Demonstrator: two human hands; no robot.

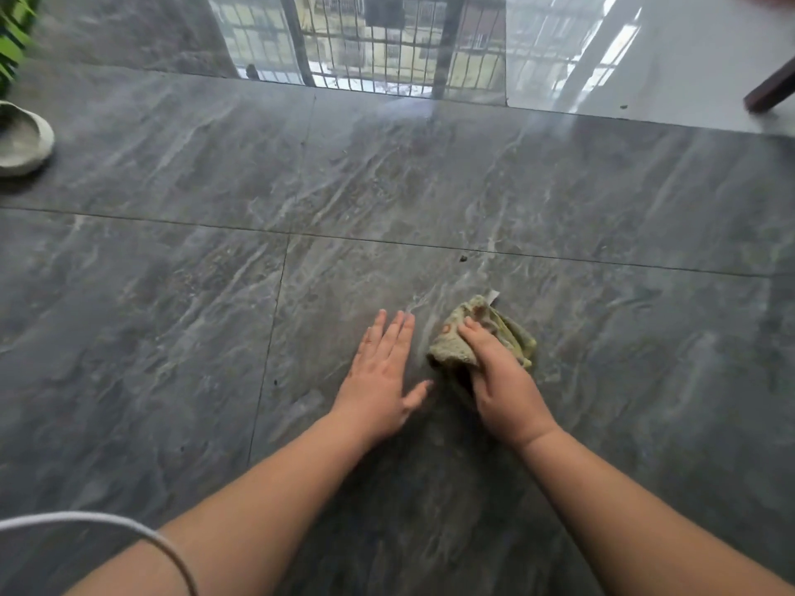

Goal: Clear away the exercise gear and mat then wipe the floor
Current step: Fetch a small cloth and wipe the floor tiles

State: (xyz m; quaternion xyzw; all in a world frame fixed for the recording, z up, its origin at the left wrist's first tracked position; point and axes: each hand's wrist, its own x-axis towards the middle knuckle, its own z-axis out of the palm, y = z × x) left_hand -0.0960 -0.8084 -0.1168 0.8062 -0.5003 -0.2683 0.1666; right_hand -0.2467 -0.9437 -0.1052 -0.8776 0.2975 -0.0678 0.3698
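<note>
One crumpled green rag [482,337] is sitting on the grey tile floor [172,294], bunched under the right hand [501,380], whose fingers are gripping it. The left hand [380,376] is lying just beside, fingers straight, flat on the floor.

Glossy grey marble tiles [172,294], barred window reflection [387,49]

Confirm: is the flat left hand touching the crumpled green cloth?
Apart. In the head view a strip of bare grey tile floor shows between the left hand and the crumpled green cloth, which the right hand grips.
</note>
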